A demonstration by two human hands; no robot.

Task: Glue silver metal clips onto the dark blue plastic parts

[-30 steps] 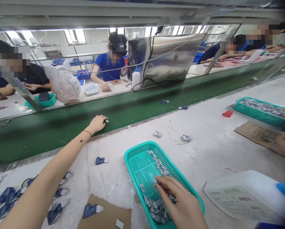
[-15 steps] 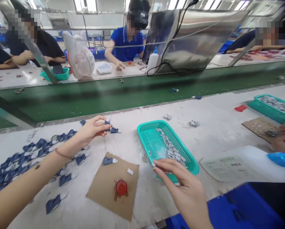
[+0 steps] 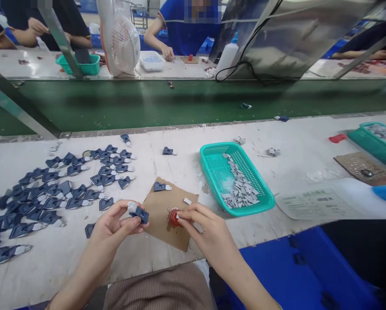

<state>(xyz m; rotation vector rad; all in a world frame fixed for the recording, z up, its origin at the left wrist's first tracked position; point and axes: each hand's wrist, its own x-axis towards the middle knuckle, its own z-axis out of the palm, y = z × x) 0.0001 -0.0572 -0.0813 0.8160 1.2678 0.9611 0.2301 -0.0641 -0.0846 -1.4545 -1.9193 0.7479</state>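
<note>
Between thumb and fingers my left hand (image 3: 120, 224) holds a dark blue piece (image 3: 141, 214) with a whitish end, just left of a brown cardboard sheet (image 3: 176, 237). My right hand (image 3: 202, 221) pinches a tiny pale piece (image 3: 178, 217) at the red round cap (image 3: 173, 218) on the cardboard. Another dark blue piece (image 3: 160, 187) and a small white piece (image 3: 187, 201) lie on the sheet. To the right, a green basket (image 3: 212, 185) holds many small grey pieces (image 3: 243, 191).
Many dark blue pieces (image 3: 65, 189) cover the table's left side. A white bottle with a blue cap (image 3: 335, 200) lies at the right, near another green basket (image 3: 374, 142) and a person's hand. Across the green strip stand a fan (image 3: 120, 43) and people working.
My left hand has come back toward me from the far pieces and now holds a dark blue piece. My right hand has moved left from the basket to the red cap. The view has tilted down.
</note>
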